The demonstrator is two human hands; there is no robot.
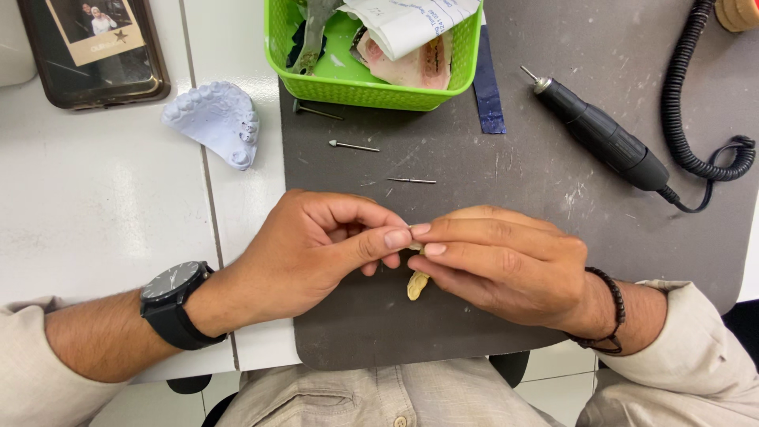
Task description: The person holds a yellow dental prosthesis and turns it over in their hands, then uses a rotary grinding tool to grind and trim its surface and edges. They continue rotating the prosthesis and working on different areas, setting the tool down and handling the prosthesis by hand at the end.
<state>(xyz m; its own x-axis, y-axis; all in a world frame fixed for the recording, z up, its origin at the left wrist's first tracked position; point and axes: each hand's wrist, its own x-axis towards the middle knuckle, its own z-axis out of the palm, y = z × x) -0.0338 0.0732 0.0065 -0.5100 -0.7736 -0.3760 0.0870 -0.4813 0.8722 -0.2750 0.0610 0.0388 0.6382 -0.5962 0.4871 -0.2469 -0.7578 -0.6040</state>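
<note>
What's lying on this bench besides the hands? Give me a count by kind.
Loose burs on the mat: 3
Rotary handpiece: 1
Green basket: 1
Pale blue dental cast: 1
Phone: 1
Cream piece held in both hands: 1
Total: 8

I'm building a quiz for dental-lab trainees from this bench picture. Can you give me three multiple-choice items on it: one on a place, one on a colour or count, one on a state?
1. Where does the white dental cast lie?
A. on the white tabletop, left of the grey mat
B. inside the basket
C. on the person's lap

2. What colour is the basket?
A. red
B. green
C. black

3. How is the black rotary handpiece right now?
A. held in the right hand
B. held in the left hand
C. lying unheld on the grey mat

Answers: 1 A, the cast sits on white surface beside the mat. 2 B, its mesh walls are bright green. 3 C, the left hand and right hand together pinch a small cream-coloured piece.
</note>
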